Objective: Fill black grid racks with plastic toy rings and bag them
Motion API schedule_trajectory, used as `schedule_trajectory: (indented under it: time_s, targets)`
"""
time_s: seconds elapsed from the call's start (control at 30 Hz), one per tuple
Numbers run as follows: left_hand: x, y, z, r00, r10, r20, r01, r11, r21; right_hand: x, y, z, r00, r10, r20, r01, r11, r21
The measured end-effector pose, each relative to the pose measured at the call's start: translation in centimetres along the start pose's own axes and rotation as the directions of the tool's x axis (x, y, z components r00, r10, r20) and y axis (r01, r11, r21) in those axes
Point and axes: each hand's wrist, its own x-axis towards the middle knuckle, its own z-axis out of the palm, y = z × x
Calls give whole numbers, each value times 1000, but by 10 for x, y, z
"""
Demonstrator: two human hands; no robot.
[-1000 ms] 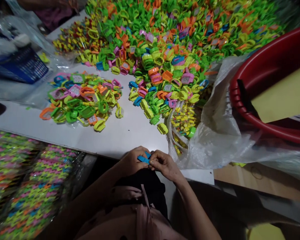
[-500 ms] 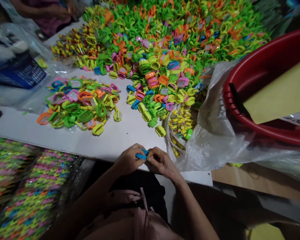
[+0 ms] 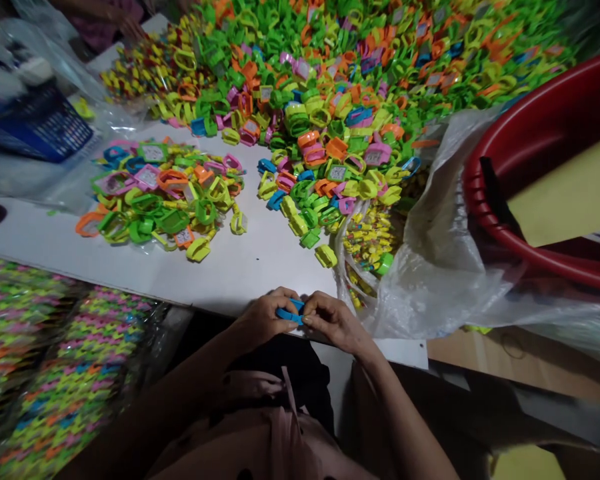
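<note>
Two hands on one blue plastic band (image 3: 290,312), right over the near edge of the white surface (image 3: 260,267)! Both grasping, neither released: the left hand (image 3: 265,319) is clenched round the band's left side, the right hand (image 3: 336,324) pinches from the right, and the band's curled into a tight loop btwn them, held in the air, not resting on anything.

Straight ahead, a bare strip of surface, good open room for moving, running far to the loose pile of plastic toy watches (image 3: 160,197) on the left & the big heap of toy watches (image 3: 330,113) filling the far side. Closest piece to the hands: a stray yellow band (image 3: 326,256) at the heap's near tip, still well clear.

Over on the right it's tighter: a clear plastic bag (image 3: 430,267) w/ yellow bands inside slumps over the surface edge, just beside the right hand. Beyond it, a red plastic basin (image 3: 545,93) w/ a yellow card (image 3: 565,193) in it.

Near left, below the surface, packed bags of multicolour bands (image 3: 65,373). Far left, a blue basket (image 3: 45,127) behind plastic sheeting, & a co-worker's hand (image 3: 125,23) at the far edge, well apart.
</note>
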Motion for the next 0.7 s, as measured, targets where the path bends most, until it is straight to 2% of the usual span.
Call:
schedule_trajectory:
  time_s: [0.17, 0.23, 0.3, 0.43, 0.57, 0.7]
  targets:
    - [0, -12, 5, 999, -38, -24, 36, 996, -77, 5, 8, 2, 997, 56, 55, -61, 994, 93]
    - [2, -13, 5, 998, -23, -54, 21, 999, -45, 5, 8, 3, 997, 64, 46, -68, 993, 94]
    - [4, -10, 4, 996, 46, -72, -43, 998, 51, 4, 6, 3, 999, 41, -1, -41, 999, 12]
    - [2, 3, 1, 986, 163, -21, -155, 967, 203, -2, -4, 5, 999, -23, -29, 18, 983, -184]
    - [-7, 10, 8, 987, 152, -51, -138, 968, 211, -10, -7, 8, 992, -105, -65, 83, 957, -279]
    - [-15, 3, 17, 988, 120, -92, -101, 977, 190, -13, 1, 12, 993, -111, -46, 95, 959, -267]
